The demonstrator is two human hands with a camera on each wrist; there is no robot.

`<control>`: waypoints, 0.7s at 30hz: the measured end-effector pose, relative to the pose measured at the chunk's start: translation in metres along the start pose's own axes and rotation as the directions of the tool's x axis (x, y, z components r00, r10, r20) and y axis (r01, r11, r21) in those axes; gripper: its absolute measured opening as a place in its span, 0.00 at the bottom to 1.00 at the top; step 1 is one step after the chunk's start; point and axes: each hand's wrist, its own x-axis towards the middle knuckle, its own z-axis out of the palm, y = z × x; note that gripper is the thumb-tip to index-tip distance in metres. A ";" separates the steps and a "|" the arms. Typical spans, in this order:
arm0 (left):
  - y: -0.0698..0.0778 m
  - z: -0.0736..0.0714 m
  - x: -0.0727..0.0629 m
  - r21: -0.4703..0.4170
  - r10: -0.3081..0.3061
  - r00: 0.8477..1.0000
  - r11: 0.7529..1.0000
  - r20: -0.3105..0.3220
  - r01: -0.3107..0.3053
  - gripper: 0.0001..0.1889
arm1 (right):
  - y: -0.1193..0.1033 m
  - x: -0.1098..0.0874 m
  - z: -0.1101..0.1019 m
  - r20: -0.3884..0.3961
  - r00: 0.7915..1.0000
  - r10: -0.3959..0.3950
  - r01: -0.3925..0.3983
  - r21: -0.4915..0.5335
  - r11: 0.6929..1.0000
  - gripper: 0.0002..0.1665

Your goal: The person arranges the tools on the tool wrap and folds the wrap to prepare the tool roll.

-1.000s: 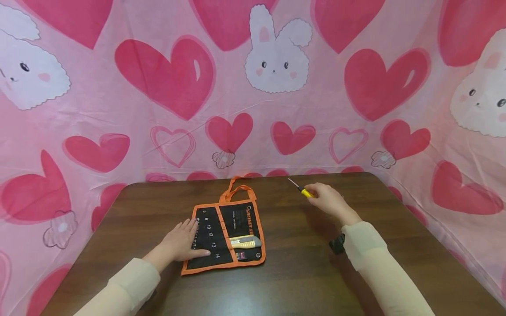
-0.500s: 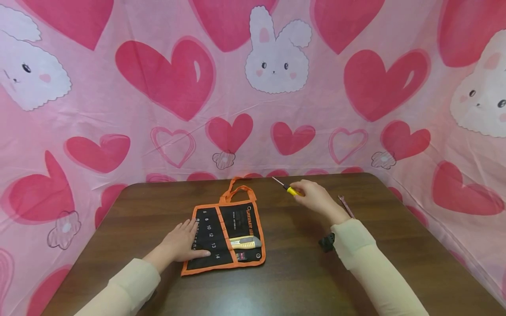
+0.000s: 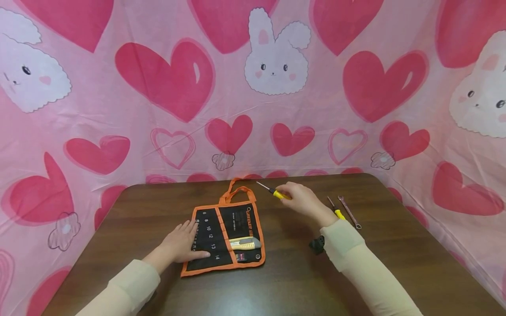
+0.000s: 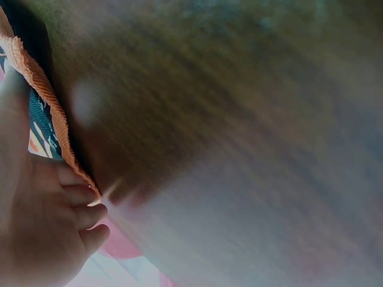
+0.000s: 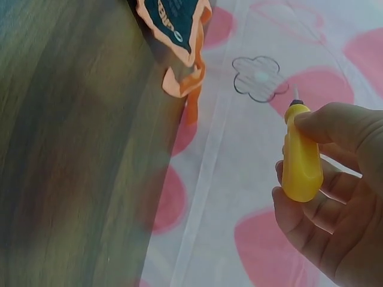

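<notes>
A yellow-handled screwdriver (image 3: pixel 279 193) is pinched in my right hand (image 3: pixel 302 199), its thin shaft pointing left above the table. In the right wrist view, the thumb and fingers hold the yellow handle (image 5: pixel 302 161). My left hand (image 3: pixel 179 242) rests, fingers extended, on the left side of a black tool pouch (image 3: pixel 241 219) with orange trim. Numbers are printed down the pouch's left panel. A yellow utility knife (image 3: pixel 244 243) sits in its right pocket, with a small dark-and-red item (image 3: pixel 241 257) below. The left wrist view shows the fingers (image 4: pixel 90 203) at the pouch's orange edge.
Right of my right forearm lie a second yellow-handled screwdriver (image 3: pixel 338 213), partly covered by the sleeve, and a combination wrench (image 3: pixel 349 213). Orange straps (image 3: pixel 239 191) extend from the pouch's top. A pink heart-patterned cloth (image 3: pixel 276 105) stands behind the brown table (image 3: pixel 284 281).
My right hand has moved left with the screwdriver, towards the pouch straps. The wrench and second screwdriver have come into view behind the forearm. My left hand has stayed on the pouch.
</notes>
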 end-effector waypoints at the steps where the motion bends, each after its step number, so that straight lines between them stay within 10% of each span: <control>1: 0.000 0.000 0.000 0.000 0.000 1.000 1.000 0.000 0.000 0.56 | -0.002 0.000 0.001 0.001 1.000 0.005 -0.005 0.002 1.000 0.21; 21: 0.000 0.000 0.000 -0.017 -0.003 1.000 1.000 -0.002 0.003 0.56 | -0.022 0.005 0.035 0.053 0.998 -0.032 0.032 0.007 0.999 0.18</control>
